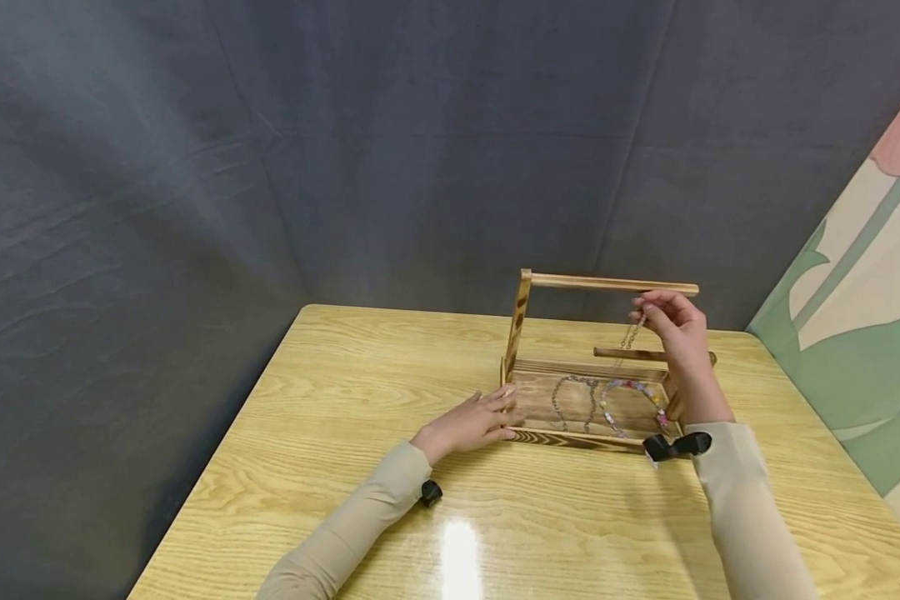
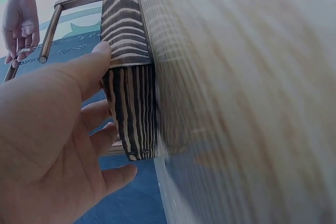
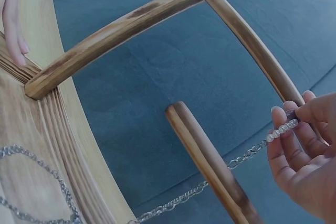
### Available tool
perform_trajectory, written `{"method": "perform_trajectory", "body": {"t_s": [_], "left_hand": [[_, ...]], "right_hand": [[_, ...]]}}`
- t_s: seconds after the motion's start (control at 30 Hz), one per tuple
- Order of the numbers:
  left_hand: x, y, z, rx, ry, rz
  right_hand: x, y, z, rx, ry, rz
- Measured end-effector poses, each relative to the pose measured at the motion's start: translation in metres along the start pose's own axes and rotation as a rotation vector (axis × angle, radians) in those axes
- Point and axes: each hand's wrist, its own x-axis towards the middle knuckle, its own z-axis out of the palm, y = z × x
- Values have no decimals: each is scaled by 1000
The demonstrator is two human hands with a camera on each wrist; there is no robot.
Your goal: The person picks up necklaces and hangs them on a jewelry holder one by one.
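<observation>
the chain (image 1: 630, 335) hangs in the air above the right part of the box (image 1: 570, 440), its top end pinched between the thumb and fingers of the right grip (image 1: 675, 321). a row of pearls (image 3: 282, 130) sits at that end, just beside the fingertips. from there the links run down across the lower bar (image 1: 645, 356); whether they touch it, i cannot tell. the right grip is just below the top bar (image 1: 607, 282), near the end away from the post (image 1: 518, 325), which rises from the left end of the box. the left grip (image 1: 474, 423) is loose and spread, holding no jewellery, its fingers reaching over the left end of the box and its thumb against the near corner

inside the box lie a second chain (image 1: 592, 408), looped toward the middle, and a string of coloured beads (image 1: 630, 384) to the right of it, its curve spread out under the right grip

the box stands on the pale wooden counter (image 1: 345, 375), toward the far edge. beige sleeves (image 1: 742, 492) cover both arms. behind the counter hangs a dark curtain (image 1: 420, 167), and on the right is a wall (image 1: 862, 358) painted with a pink flower and green leaves
</observation>
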Motion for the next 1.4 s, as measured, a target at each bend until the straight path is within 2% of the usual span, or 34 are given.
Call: {"method": "perform_trajectory", "body": {"t_s": [0.33,0.53,1.0,1.4], "left_hand": [[-1,0,1,6,3,11],[0,-1,3,-27,8,8],[-1,0,3,-34,9,12],[-2,3,1,-52,13,3]], "right_hand": [[-3,-5,-5,34,32,-10],[-2,-5,-7,64,46,-20],[-5,-10,-18,41,79,-7],[-6,-20,-20,20,108,-20]]}}
